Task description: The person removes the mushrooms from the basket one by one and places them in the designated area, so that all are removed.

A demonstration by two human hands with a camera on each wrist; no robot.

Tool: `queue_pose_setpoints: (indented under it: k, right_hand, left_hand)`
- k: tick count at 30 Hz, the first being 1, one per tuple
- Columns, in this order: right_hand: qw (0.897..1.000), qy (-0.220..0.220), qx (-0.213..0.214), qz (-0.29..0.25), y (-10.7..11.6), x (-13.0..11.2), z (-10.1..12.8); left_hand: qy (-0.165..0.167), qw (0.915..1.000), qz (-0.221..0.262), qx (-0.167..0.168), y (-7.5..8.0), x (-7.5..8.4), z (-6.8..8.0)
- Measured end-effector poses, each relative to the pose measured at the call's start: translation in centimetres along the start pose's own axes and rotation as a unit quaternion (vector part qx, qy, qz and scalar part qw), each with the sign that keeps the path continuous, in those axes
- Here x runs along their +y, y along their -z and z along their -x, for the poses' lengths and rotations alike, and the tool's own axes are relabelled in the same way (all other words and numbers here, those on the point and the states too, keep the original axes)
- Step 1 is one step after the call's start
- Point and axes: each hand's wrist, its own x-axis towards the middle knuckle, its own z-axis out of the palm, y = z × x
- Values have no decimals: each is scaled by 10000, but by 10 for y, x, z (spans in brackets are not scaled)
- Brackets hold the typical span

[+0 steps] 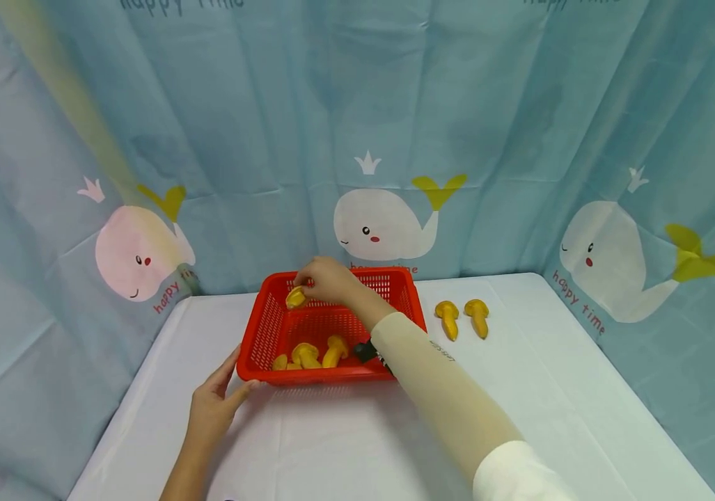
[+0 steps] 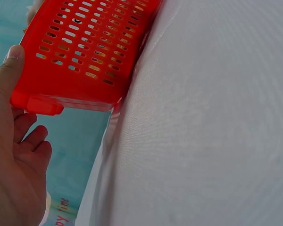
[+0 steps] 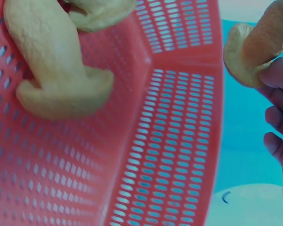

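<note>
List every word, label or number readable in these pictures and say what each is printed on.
"happy time": red print under the left whale on the curtain; again beside the right whale.
Curtain's top edge: dark "happy time" lettering, cut off by the frame.
Under the middle whale: red print, mostly hidden.
Right arm's sleeve: small print, too small to read.

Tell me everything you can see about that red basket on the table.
The red basket is a rectangular plastic tub with slotted, perforated walls and a thicker rim. It sits upright on the white table, near the whale-print curtain. Inside, near its front wall, lie several yellow toy mushrooms. The left hand touches its front left corner, thumb against the rim. The right hand hovers over the back, pinching another yellow mushroom above the opening. Two more mushrooms lie on the table to its right, apart from it.
</note>
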Motion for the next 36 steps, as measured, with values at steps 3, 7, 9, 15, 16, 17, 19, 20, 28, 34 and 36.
queue_pose_setpoints:
  k: [3, 7, 9, 15, 16, 17, 19, 20, 28, 34, 36]
  right_hand:
    - [9998, 71, 124, -104, 10, 4, 5]
    - [9994, 126, 224, -236, 23, 9, 15]
    - [9993, 125, 261, -253, 29, 10, 20]
    - [9989, 149, 419, -139, 41, 18, 38]
    - [9988, 167, 453, -120, 42, 20, 41]
    - [9986, 189, 492, -106, 44, 21, 44]
    - [9979, 243, 582, -134, 47, 23, 50]
    - [9975, 277, 629, -132, 49, 25, 52]
    - [9948, 323, 964, -45, 59, 36, 74]
    - [9929, 302, 1152, 59, 64, 45, 93]
    - [9918, 287, 1246, -11, 67, 47, 100]
  left_hand:
    - [29, 10000, -9, 0, -1, -1, 0]
    - [28, 10000, 20, 28, -1, -1, 0]
    - [-11, 10000, 86, 41, -1, -1, -1]
    - [-74, 10000, -16, 26, -2, -2, -1]
    - [-71, 10000, -27, 21, -2, -2, -1]
    - [-62, 10000, -48, 22, -2, -2, -1]
    - [-66, 9999, -75, 31, -2, -2, 0]
    - [-72, 9999, -72, 38, -2, -2, 0]
    - [-16, 10000, -17, 83, -1, -3, -1]
    - [87, 9998, -135, 85, -3, -1, 0]
    - [89, 9998, -154, 102, -3, -1, 1]
